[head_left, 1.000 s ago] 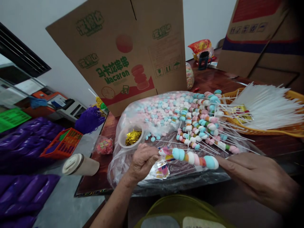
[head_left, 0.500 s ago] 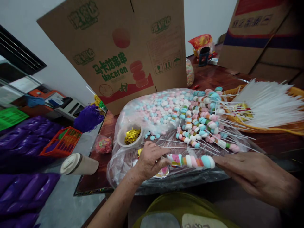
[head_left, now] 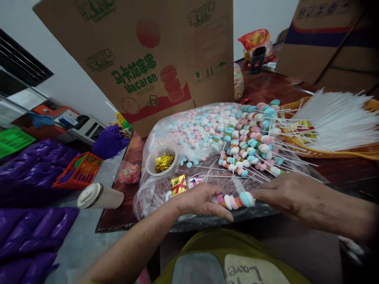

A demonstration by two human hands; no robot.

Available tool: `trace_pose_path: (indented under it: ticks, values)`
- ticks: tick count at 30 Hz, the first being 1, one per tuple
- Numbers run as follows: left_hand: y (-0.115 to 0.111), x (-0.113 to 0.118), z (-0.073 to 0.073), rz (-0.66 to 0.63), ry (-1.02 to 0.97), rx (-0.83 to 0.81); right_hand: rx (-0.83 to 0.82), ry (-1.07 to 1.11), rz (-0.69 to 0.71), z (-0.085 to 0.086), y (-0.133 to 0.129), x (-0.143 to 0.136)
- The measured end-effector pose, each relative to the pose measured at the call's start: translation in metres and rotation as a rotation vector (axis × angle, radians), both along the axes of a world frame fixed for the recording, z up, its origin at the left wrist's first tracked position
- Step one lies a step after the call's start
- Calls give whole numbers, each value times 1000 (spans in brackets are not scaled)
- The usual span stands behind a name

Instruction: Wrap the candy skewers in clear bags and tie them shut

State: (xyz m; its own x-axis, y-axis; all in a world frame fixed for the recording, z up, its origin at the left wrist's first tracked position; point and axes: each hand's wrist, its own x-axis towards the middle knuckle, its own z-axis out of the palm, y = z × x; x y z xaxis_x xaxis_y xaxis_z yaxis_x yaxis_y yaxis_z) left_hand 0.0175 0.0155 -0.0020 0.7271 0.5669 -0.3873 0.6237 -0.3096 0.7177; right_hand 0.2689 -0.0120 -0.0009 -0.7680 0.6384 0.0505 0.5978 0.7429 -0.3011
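Observation:
A marshmallow skewer [head_left: 232, 202] with white, pink, orange and blue pieces lies level between my hands, close to the table's front edge. My left hand [head_left: 204, 200] is closed around its left end and covers that part. At the blue and white end, my right hand [head_left: 284, 193] has its fingers together, gripping the skewer; its stick is hidden there. Behind them, several finished marshmallow skewers [head_left: 254, 148] lie piled with white sticks pointing right. A gold packet [head_left: 179, 184] and a small patterned packet [head_left: 194, 181] lie just beyond my left wrist.
A clear bag of loose marshmallows [head_left: 195, 124] spreads across the table. On its left stands a bowl of gold twist ties [head_left: 162, 162]. An orange basket [head_left: 334, 152] with white sticks is at right; a cardboard box [head_left: 174, 51] stands behind. A lidded cup [head_left: 102, 196] is at left.
My left hand has slid right along the skewer and now covers its colourful wrapped end. The gold packet is more exposed. The skewer sits a little farther left in view.

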Motion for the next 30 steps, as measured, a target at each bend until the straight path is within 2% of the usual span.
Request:
trace_pose_path:
  ticks: [2, 5, 9, 12, 14, 15, 16, 19, 21, 23, 27, 30]
  values:
    - [-2, 10, -2, -19, -12, -106, 10, -42, 71, -3, 5, -9]
    - [-4, 21, -7, -30, -46, -114, -38, 4, 71, -16, 8, -24]
    - [-3, 11, -5, 24, 46, 89, -151, 71, 17, -31, 7, -30]
    - [-6, -7, 4, 1, 253, 308, -161, 165, -26, -30, 7, -25]
    - [-9, -15, 7, 14, 320, 340, -137, 209, -15, -27, 7, -22]
    - [-10, -18, 8, 33, 305, 273, -109, 210, 1, -26, 8, -21]
    - [-10, -19, 7, 53, 262, 133, -61, 196, 13, -24, 8, -21]
    - [-10, -18, 1, 82, 43, -553, 174, 100, 60, -20, 8, -22]
    - [-8, -15, -2, 109, -71, -877, 337, 60, 114, -14, 7, -24]
    - [-7, -12, -1, 117, -76, -957, 431, 60, 172, -7, 6, -24]
    - [-6, -8, 6, 63, 84, -871, 480, 81, 185, 11, 8, -19]
    - [-6, -8, 10, 79, 112, -798, 480, 45, 170, 18, 10, -16]
